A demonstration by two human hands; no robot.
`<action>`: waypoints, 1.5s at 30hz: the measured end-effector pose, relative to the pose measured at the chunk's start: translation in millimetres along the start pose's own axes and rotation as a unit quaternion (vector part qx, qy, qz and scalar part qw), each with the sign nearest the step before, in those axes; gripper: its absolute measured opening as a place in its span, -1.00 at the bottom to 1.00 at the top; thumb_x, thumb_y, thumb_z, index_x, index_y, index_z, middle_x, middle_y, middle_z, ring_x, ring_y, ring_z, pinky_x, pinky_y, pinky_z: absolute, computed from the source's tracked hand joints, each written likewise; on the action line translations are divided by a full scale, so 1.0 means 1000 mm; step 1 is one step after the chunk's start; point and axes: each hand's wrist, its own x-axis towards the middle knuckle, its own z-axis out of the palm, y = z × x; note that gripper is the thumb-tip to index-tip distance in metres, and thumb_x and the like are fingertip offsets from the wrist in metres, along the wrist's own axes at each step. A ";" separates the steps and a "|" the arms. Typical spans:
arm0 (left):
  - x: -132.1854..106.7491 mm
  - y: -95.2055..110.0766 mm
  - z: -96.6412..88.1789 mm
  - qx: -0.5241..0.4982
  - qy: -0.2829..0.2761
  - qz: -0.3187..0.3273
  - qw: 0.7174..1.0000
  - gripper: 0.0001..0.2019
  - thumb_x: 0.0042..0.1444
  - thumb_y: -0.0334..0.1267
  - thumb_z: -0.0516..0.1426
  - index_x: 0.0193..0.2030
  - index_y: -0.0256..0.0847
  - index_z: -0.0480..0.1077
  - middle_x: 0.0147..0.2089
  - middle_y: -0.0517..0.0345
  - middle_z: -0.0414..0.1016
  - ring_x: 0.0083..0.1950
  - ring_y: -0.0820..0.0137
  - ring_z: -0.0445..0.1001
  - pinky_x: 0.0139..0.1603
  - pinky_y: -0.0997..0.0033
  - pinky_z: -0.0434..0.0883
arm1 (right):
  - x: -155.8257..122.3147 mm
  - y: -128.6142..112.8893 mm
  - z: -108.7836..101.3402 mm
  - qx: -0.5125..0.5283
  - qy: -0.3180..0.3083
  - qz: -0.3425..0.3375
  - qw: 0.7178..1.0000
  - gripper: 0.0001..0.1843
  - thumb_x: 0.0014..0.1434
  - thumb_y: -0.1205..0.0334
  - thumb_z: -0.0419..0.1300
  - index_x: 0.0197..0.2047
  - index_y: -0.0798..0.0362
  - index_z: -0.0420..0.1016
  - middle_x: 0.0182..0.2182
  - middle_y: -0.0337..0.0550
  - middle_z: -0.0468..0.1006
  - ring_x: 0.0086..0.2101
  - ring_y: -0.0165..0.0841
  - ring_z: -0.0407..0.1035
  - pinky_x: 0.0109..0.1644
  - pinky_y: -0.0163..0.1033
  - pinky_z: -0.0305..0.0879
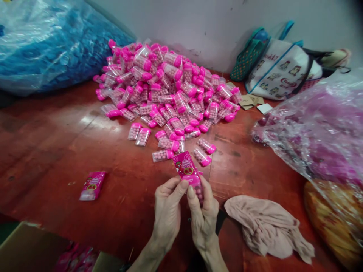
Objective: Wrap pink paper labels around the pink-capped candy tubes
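Two hands, left hand (168,211) and right hand (202,217), pinch pink container (189,174) upright.

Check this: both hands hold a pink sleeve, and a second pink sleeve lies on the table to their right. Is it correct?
Only the side is wrong. The head view shows the second pink sleeve on the table to their left; the left hand and right hand do hold a pink sleeve.

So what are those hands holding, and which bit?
Both the left hand and right hand pinch a pink-wrapped candy bottle by its lower end.
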 end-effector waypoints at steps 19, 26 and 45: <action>0.013 0.007 -0.009 0.003 -0.049 -0.063 0.997 -0.81 -0.06 -0.32 0.22 -0.25 -0.29 0.52 -0.38 0.06 0.56 -0.36 0.37 0.48 -0.25 0.36 0.41 | 0.007 0.006 -0.002 -0.003 -0.068 0.011 0.998 -0.55 0.22 0.16 0.03 0.16 0.11 0.25 -0.60 -0.31 0.40 -0.64 -0.48 0.27 -0.59 -0.43 0.22; 0.014 0.004 -0.009 -0.012 -0.051 -0.068 0.996 -0.81 -0.03 -0.31 0.21 -0.25 -0.29 0.52 -0.35 0.06 0.56 -0.34 0.39 0.48 -0.20 0.38 0.40 | 0.007 0.000 -0.002 -0.049 -0.069 -0.014 0.996 -0.47 0.24 0.18 0.01 0.22 0.22 0.14 -0.44 -0.13 0.54 -0.53 -0.38 0.42 -0.46 -0.36 0.33; 0.021 0.016 -0.004 -0.028 -0.043 -0.093 0.994 -0.94 -0.08 -0.39 0.22 -0.43 -0.34 0.47 -0.54 0.15 0.48 -0.56 0.51 0.39 -0.44 0.48 0.42 | 0.002 -0.010 0.006 0.013 -0.065 -0.005 0.998 -0.81 0.21 0.29 0.03 -0.13 0.03 0.41 -0.48 -0.29 0.48 -0.52 -0.50 0.36 -0.44 -0.47 0.26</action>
